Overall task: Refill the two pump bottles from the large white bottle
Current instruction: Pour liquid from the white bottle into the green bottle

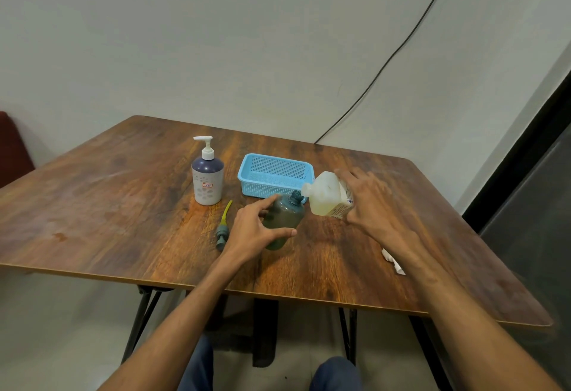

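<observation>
Blue-trousered knees (335, 373) sit lowest in view, with two bare forearms reaching up from them over the near edge of the surface (123, 205).

The left hand (253, 230) grips a dark green bottle (285, 217). Its thumb curls across the near side and its fingers wrap the far side. This bottle is smooth, rounded, translucent plastic. It leans with its open, threaded neck pointing up and to the right, and I cannot tell whether its base touches the wood.

The right hand (370, 205) holds the large white bottle (326, 196) from above, fingers spread along its body, and has it tipped on its side. That bottle is squarish and milky, with yellowish liquid showing through and a printed label under the palm. Its short spout meets the green bottle's neck. The two hands are near each other but not touching.

A grey pump head (223, 233) with a yellow-green tube lies flat just left of the left hand. Behind it stands a second pump bottle (207, 179), pale with dots, dark-shouldered and capped by a white pump. A light blue basket (244, 171) of perforated plastic sits behind the two bottles being held.

A crumpled white scrap (394, 262) lies under the right wrist. The surface is glossy brown wood grain on black folding legs. A black cable (386, 63) runs down the pale wall.
</observation>
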Motion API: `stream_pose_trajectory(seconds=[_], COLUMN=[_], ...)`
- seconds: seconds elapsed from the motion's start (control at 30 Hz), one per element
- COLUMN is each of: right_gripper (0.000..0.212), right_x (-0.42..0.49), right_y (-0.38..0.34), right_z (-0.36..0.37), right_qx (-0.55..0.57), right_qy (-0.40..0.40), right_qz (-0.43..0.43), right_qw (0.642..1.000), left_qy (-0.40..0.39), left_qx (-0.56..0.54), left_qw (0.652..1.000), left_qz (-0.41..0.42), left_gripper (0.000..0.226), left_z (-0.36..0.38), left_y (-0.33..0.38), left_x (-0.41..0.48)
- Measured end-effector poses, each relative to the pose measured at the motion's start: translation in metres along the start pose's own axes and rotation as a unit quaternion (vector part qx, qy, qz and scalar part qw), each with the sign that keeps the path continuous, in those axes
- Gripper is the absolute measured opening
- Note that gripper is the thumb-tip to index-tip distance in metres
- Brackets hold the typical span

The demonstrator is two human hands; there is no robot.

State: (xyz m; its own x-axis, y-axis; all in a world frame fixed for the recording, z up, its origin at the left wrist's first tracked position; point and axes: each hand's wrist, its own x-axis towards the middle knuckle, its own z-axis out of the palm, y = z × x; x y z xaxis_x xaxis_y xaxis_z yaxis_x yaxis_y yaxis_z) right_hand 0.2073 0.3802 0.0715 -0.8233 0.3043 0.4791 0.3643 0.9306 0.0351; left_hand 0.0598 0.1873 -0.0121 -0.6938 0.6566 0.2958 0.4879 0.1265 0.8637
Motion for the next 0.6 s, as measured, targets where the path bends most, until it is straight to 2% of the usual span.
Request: stream_pose_trajectory(seconds=[0.6], right_gripper=[0.083], right_x=[0.0008], right_y=[0.0006], right_z=[-0.0016], right_qx=[-0.007], right_qy=[0.001], right_qz=[-0.007], right_qw=[1.000], left_qy=[0.002], left_qx=[-0.001], left_qw=[1.000], left_qz=[0.008], left_gripper=[0.091], left_z=[0.0002], left_y=[0.0005], left_x=[0.0001])
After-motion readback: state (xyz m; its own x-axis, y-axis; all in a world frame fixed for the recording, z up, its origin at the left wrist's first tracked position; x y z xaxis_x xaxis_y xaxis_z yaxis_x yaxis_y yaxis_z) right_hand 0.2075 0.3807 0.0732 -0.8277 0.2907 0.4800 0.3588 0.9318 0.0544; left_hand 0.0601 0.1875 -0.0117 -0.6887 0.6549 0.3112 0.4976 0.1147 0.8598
